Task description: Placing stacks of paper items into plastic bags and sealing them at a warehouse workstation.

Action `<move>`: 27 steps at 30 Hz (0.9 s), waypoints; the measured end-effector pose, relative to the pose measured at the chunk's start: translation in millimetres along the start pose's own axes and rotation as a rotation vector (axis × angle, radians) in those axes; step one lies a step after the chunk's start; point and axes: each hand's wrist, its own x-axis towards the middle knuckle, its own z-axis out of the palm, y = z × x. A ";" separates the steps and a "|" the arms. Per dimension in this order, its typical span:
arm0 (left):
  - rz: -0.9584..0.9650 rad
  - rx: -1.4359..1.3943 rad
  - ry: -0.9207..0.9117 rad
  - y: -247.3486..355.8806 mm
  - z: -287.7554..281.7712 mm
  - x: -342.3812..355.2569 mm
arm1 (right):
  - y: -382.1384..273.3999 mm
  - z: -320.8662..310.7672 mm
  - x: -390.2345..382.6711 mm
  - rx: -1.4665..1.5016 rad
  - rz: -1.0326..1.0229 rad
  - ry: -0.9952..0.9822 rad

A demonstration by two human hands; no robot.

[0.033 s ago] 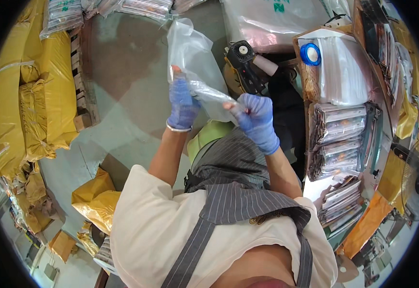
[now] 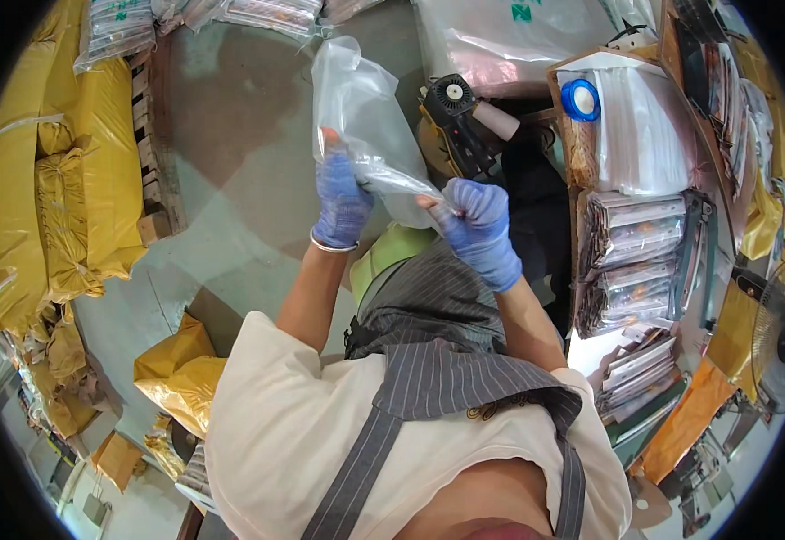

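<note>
A large clear plastic bag (image 2: 370,99) hangs in front of me, stretched between both hands. Blue knit gloves with bare fingertips cover my hands. My left hand (image 2: 343,193) grips the near left edge of the bag, thumb pointing up along the plastic. On the other side, my right hand (image 2: 481,225) is closed on the bag's gathered corner, with thumb and fingers pinched together. The plastic between the hands is creased and pulled taut. Below the bag, a light green surface (image 2: 392,256) shows beside my striped apron.
A black and yellow handheld machine (image 2: 460,121) with a thread cone (image 2: 496,121) sits past my right hand. On the right table lie a blue tape roll (image 2: 581,100), clear bags (image 2: 645,135) and packed bundles (image 2: 636,261). Yellow sacks (image 2: 95,171) are stacked at left; a fan (image 2: 775,337) stands far right.
Both hands keep their hold on the bag. They have shifted only very slightly, and the plastic between them has changed its folds a little.
</note>
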 end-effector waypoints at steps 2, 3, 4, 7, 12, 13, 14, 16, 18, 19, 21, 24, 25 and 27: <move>-0.063 0.161 -0.011 -8.5 -23.7 12.0 | 32.1 14.6 -10.3 -0.159 -0.127 -0.049; -0.134 0.331 -0.031 -13.8 -39.8 11.1 | 64.7 21.8 -13.9 -0.203 -0.148 -0.084; -0.089 0.345 -0.163 -13.3 -55.2 12.0 | 53.8 13.7 -15.3 -0.185 -0.185 -0.100; 0.055 0.767 -0.116 26.4 -29.1 -10.4 | 2.9 -14.2 3.3 -0.301 -0.422 -0.010; 0.945 1.348 -0.865 40.4 14.3 -47.2 | 10.2 -7.1 -27.1 -0.548 -0.423 -0.135; 0.956 1.346 -0.872 31.8 11.4 -43.0 | 8.9 -5.1 -30.6 -0.515 -0.479 -0.134; 0.535 1.596 -1.147 23.1 10.1 -36.8 | 7.6 -4.0 -36.3 -0.479 -0.532 -0.136; 0.064 1.799 -1.410 16.1 19.4 -19.5 | 5.7 -3.5 -48.3 -0.474 -0.538 -0.128; -0.027 2.272 -1.633 12.5 31.6 -10.1 | -0.6 -7.4 -55.9 -0.436 -0.534 -0.125; -0.008 2.278 -1.653 17.6 41.0 -7.1 | -0.9 -14.0 -56.3 -0.449 -0.527 -0.107; 0.169 1.485 -1.663 33.4 50.2 -1.6 | -1.9 -20.9 -64.5 -0.432 -0.511 -0.085; 0.063 1.771 -1.809 27.8 41.6 6.1 | 6.1 -25.9 -78.2 -0.422 -0.444 0.003; 0.063 1.775 -1.823 26.1 49.0 9.8 | 6.1 -25.3 -80.1 -0.424 -0.438 0.015; 0.077 1.681 -1.780 22.8 64.6 14.4 | 4.1 -22.4 -85.6 -0.450 -0.471 0.100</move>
